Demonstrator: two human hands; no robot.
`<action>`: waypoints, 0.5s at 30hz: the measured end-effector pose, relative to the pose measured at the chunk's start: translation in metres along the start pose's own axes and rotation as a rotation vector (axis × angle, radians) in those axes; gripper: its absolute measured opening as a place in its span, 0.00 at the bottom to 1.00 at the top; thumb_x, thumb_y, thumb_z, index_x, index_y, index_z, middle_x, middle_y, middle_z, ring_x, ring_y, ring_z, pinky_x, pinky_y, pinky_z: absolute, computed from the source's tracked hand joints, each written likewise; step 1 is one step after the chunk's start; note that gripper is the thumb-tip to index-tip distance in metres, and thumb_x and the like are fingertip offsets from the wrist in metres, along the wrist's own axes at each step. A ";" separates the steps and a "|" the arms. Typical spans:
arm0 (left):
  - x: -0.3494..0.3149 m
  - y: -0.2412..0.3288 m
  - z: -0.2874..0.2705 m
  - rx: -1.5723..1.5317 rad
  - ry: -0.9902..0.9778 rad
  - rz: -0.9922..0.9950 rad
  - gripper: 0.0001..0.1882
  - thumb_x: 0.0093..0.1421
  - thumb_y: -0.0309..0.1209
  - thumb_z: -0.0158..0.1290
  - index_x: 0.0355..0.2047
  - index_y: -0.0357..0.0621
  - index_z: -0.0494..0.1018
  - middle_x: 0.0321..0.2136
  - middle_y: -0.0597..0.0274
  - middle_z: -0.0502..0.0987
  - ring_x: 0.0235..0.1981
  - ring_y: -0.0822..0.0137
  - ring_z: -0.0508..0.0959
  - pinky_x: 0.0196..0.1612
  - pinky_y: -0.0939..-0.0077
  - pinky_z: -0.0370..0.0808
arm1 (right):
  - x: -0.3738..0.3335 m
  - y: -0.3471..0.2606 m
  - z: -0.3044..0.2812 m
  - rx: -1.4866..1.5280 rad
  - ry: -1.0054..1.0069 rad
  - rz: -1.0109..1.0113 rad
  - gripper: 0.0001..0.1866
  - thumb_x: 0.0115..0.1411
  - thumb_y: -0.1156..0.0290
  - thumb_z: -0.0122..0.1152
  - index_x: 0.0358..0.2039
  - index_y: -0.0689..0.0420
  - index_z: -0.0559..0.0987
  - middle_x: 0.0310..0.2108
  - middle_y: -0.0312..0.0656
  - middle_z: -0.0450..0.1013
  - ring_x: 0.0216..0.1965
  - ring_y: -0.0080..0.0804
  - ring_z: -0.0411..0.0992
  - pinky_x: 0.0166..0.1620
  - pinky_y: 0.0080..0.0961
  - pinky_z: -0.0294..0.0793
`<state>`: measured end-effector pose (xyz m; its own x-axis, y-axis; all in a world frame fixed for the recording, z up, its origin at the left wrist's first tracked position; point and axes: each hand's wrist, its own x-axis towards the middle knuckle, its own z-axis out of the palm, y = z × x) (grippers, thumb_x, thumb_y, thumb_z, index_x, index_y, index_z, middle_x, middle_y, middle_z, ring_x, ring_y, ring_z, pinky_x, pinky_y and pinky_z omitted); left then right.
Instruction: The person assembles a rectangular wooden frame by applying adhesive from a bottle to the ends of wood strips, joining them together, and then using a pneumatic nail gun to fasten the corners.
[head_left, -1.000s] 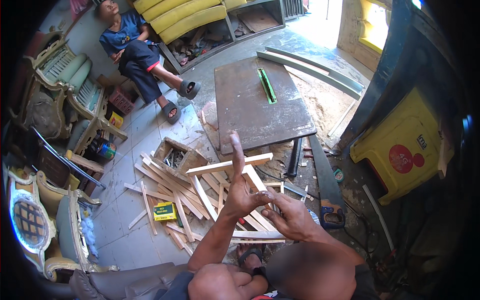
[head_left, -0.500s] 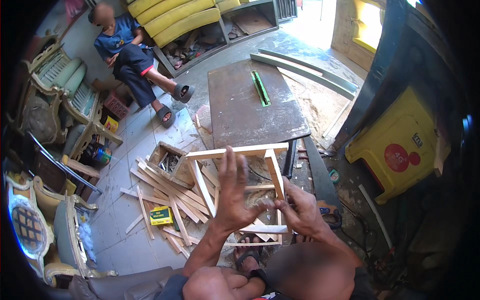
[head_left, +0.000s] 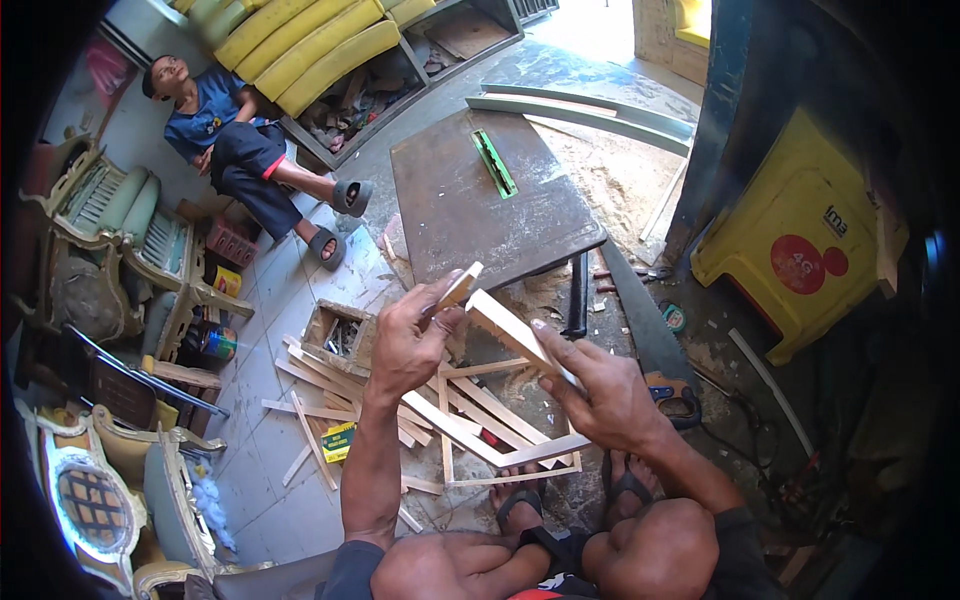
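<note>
My two hands hold a light wooden frame (head_left: 447, 424) made of narrow strips, tilted above the floor. My left hand (head_left: 408, 338) is closed around one strip, whose pale end (head_left: 468, 280) sticks out past my fingers. My right hand (head_left: 608, 388) grips another strip (head_left: 510, 322), its thumb along the upper edge. The ends of these two strips lie close together in the picture; I cannot tell whether they touch. Another thin wooden frame (head_left: 515, 480) lies beneath, near my feet.
Loose wood strips (head_left: 320, 410), a small yellow-green box (head_left: 338, 441) and a wooden box of small hardware (head_left: 362, 318) lie left. A dark tabletop (head_left: 440, 215) with a green slot stands ahead. Right are a handsaw (head_left: 640, 315), tape measure (head_left: 673, 318) and yellow stool (head_left: 790, 240). A person (head_left: 215, 120) sits far left.
My left hand has gone from spread fingers to gripping a strip. The frame has turned and tilted in my hands, and my right hand has moved up along it. The view has shifted slightly.
</note>
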<state>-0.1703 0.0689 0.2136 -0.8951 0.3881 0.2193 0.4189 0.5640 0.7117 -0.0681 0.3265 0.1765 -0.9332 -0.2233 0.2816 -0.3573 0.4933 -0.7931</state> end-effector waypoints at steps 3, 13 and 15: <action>-0.006 -0.009 0.002 -0.039 0.069 -0.030 0.24 0.69 0.34 0.60 0.60 0.33 0.75 0.46 0.56 0.82 0.43 0.72 0.78 0.49 0.75 0.76 | 0.002 0.000 -0.004 -0.041 0.026 0.027 0.35 0.63 0.67 0.65 0.71 0.43 0.68 0.32 0.49 0.77 0.31 0.51 0.79 0.36 0.43 0.79; -0.019 0.013 0.001 -0.024 0.124 0.072 0.24 0.64 0.32 0.63 0.59 0.38 0.76 0.41 0.51 0.82 0.38 0.62 0.83 0.45 0.68 0.79 | 0.006 0.003 -0.003 -0.041 0.052 0.027 0.33 0.63 0.67 0.67 0.69 0.40 0.71 0.31 0.47 0.75 0.29 0.48 0.78 0.34 0.41 0.78; -0.020 0.015 0.001 -0.013 0.126 0.085 0.24 0.64 0.33 0.63 0.59 0.37 0.76 0.41 0.50 0.82 0.39 0.61 0.83 0.46 0.68 0.79 | 0.006 0.004 -0.001 -0.030 0.057 0.024 0.33 0.63 0.67 0.67 0.69 0.40 0.71 0.31 0.47 0.75 0.29 0.48 0.77 0.34 0.41 0.77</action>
<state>-0.1459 0.0702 0.2195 -0.8689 0.3392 0.3605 0.4928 0.5234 0.6951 -0.0754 0.3280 0.1761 -0.9418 -0.1635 0.2938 -0.3353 0.5229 -0.7837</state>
